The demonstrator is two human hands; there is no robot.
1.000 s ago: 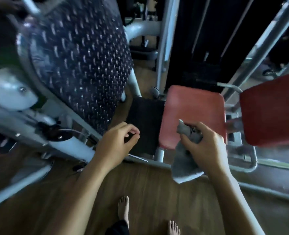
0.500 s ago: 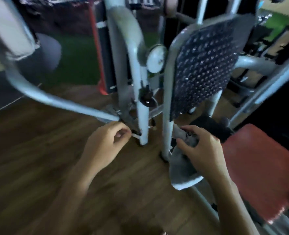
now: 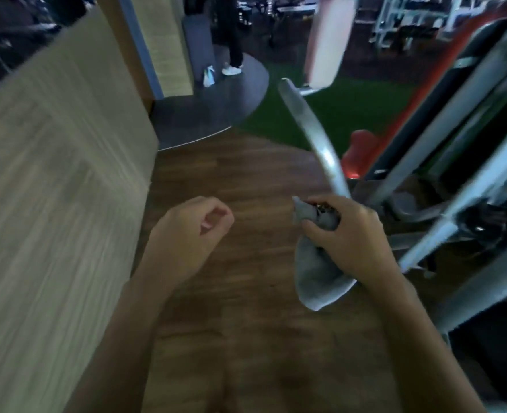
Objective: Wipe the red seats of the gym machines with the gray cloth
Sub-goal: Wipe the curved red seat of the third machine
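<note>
Since the earlier frames the view has swung away from the machine. The red seat and the studded back pad that stood before the hands are out of sight, and a wooden floor [image 3: 246, 180] now lies ahead. Both hands keep much the same pose as before.

Head view: the right hand [image 3: 350, 236] grips the gray cloth [image 3: 318, 278], with fingers and thumb curled round its bunched upper part. A small tuft pokes out above the thumb, and the rest hangs below the palm in a loose fold. The left hand [image 3: 189, 234] is held out level with it, well apart to the left, its fingers loosely curled toward the thumb and holding nothing.

Behind the right hand rises a curved gray bar [image 3: 315, 135]. To the right of that slant the gray tubes of a machine frame [image 3: 455, 150]. A red rounded part [image 3: 359, 153] shows between bar and frame; whether it is a seat I cannot tell. A pale pad [image 3: 326, 40] hangs upright at the top.

A light wood-grain wall [image 3: 61, 174] fills the left side. Farther off lie green turf [image 3: 335, 111] and a dark round platform [image 3: 216, 114]. On the platform a person's legs [image 3: 235, 40] in white shoes stand beside a small bottle [image 3: 209, 77].
</note>
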